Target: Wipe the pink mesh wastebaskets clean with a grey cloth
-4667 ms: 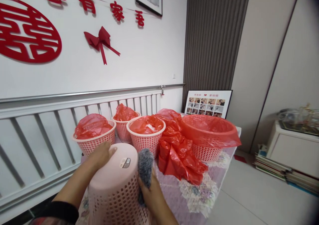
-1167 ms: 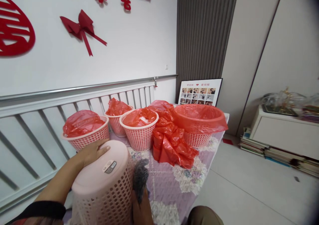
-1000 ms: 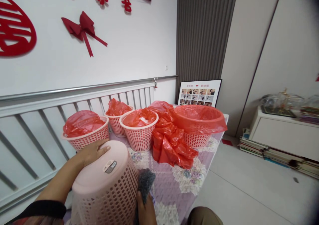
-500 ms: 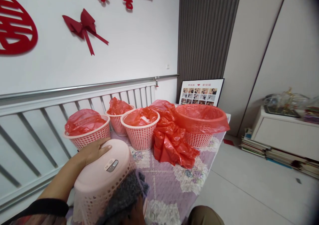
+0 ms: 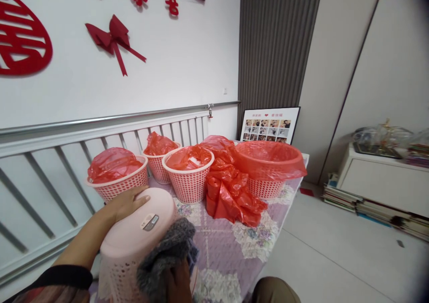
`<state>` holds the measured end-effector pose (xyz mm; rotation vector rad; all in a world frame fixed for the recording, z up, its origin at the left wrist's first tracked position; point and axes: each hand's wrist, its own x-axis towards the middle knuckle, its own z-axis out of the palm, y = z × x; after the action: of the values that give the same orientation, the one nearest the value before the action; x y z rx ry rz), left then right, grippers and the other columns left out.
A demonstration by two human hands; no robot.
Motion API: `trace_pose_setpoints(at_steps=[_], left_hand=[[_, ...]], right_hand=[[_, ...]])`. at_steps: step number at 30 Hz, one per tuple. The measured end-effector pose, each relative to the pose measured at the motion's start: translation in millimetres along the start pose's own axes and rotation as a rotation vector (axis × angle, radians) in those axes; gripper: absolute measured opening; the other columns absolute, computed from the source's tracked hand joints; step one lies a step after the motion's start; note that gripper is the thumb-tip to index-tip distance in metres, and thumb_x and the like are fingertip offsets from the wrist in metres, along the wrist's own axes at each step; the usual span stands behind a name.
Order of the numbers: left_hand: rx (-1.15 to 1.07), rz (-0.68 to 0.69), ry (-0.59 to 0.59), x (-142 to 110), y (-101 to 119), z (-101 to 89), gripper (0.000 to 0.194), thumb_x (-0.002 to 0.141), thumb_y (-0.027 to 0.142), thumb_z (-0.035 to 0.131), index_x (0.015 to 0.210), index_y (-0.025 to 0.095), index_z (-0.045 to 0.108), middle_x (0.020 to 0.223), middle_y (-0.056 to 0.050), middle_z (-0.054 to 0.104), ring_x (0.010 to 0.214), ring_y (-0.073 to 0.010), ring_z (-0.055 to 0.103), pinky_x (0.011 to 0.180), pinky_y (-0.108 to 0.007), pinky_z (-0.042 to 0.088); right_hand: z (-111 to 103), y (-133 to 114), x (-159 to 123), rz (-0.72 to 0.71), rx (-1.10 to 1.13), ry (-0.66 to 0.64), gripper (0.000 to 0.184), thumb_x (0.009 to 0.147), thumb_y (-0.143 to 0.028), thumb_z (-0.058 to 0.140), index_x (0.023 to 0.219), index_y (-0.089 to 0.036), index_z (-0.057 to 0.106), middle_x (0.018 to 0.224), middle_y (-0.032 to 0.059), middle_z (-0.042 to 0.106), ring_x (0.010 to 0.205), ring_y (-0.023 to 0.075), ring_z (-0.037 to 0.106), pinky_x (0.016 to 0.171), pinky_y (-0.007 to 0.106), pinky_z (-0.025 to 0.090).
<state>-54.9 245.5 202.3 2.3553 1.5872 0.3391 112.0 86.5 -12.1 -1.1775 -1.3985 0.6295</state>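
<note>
A pale pink perforated plastic basket is tilted with its flat base, bearing a label, turned up toward me. My left hand grips the far edge of that base, with the thumb laid across it. In my right hand is a bunched grey cloth, pressed against the basket's perforated right side. The cloth hides part of the hand. The basket's mouth is out of view.
Baskets with red bags stand behind: left, back, middle and right. A heap of red plastic bags lies between them on the flowered tablecloth. A radiator runs along the left.
My right hand and the grey cloth have shifted up along the basket's side, and the cloth is bunched differently. My left hand stays on the base.
</note>
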Motion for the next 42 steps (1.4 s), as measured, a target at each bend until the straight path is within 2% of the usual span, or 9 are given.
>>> trace_pose_setpoints(at_steps=[5,9,12,21,24,30,34,38,42], left_hand=[[0.005,-0.007,0.001,2,-4,0.7,0.075,0.088,0.062,0.042,0.142,0.012,0.054,0.151,-0.014,0.056,0.141,-0.0321,0.051,0.120,-0.046,0.035],[-0.007,0.012,-0.005,3,-2,1.6,0.075,0.088,0.062,0.044,0.144,0.013,0.052,0.152,-0.013,0.056,0.140,-0.0312,0.051,0.120,-0.044,0.036],[-0.023,0.049,-0.015,5,5,4.9,0.076,0.087,0.066,0.045,0.142,0.015,0.055,0.150,-0.011,0.057,0.139,-0.0307,0.053,0.119,-0.041,0.038],[-0.058,0.136,-0.064,12,29,9.8,0.069,0.089,0.060,0.046,0.141,0.015,0.057,0.148,-0.012,0.059,0.136,-0.0302,0.055,0.119,-0.043,0.038],[-0.065,0.158,-0.053,10,31,9.5,0.065,0.089,0.059,0.048,0.139,0.019,0.059,0.145,-0.010,0.063,0.134,-0.0301,0.058,0.118,-0.044,0.040],[-0.068,0.156,0.094,11,28,14.4,0.070,0.087,0.060,0.049,0.141,0.017,0.056,0.145,-0.013,0.062,0.131,-0.0310,0.060,0.113,-0.045,0.046],[-0.033,0.123,0.279,7,33,9.9,0.071,0.088,0.054,0.044,0.141,0.008,0.053,0.150,-0.020,0.056,0.139,-0.0328,0.052,0.121,-0.048,0.036],[0.012,0.080,0.467,-9,43,4.7,0.070,0.091,0.052,0.039,0.146,0.010,0.046,0.157,-0.020,0.046,0.147,-0.0336,0.039,0.124,-0.052,0.027],[0.153,-0.025,0.433,-19,42,18.9,0.079,0.091,0.062,0.035,0.152,0.013,0.037,0.162,-0.021,0.037,0.151,-0.0386,0.033,0.119,-0.061,0.032]], right_hand=[[-10,15,9,0.088,0.036,0.040,0.052,0.082,-0.055,0.072,0.125,-0.026,0.073,0.150,0.0088,0.055,0.146,0.0404,0.039,0.121,0.056,0.031],[-43,48,19,0.368,0.134,0.033,0.082,0.088,-0.075,0.049,0.133,-0.010,0.066,0.138,0.0209,0.064,0.137,0.0406,0.052,0.118,0.057,0.035],[-61,54,22,0.382,0.174,0.021,0.087,0.088,-0.079,0.043,0.132,-0.008,0.066,0.136,0.0221,0.065,0.131,0.0397,0.058,0.116,0.057,0.038],[-74,-27,37,-0.021,0.080,-0.012,0.075,0.093,-0.054,0.060,0.156,-0.018,0.040,0.157,0.0138,0.047,0.148,0.0314,0.039,0.125,0.049,0.024],[-78,-35,57,-0.025,0.118,-0.019,0.077,0.092,-0.056,0.059,0.154,-0.015,0.042,0.155,0.0155,0.049,0.148,0.0322,0.038,0.125,0.050,0.024],[-80,22,67,0.263,0.225,-0.010,0.085,0.089,-0.081,0.040,0.127,-0.011,0.069,0.131,0.0181,0.069,0.130,0.0336,0.059,0.116,0.050,0.039],[-82,59,47,0.388,0.181,0.020,0.101,0.077,-0.094,0.038,0.120,-0.008,0.072,0.129,0.0212,0.069,0.128,0.0376,0.060,0.114,0.053,0.039],[-83,66,39,0.377,0.177,0.019,0.103,0.075,-0.096,0.038,0.117,-0.008,0.073,0.125,0.0217,0.071,0.122,0.0371,0.064,0.111,0.052,0.043],[-81,61,44,0.372,0.172,0.012,0.101,0.075,-0.095,0.037,0.115,-0.010,0.074,0.122,0.0204,0.072,0.124,0.0366,0.063,0.111,0.051,0.043]])
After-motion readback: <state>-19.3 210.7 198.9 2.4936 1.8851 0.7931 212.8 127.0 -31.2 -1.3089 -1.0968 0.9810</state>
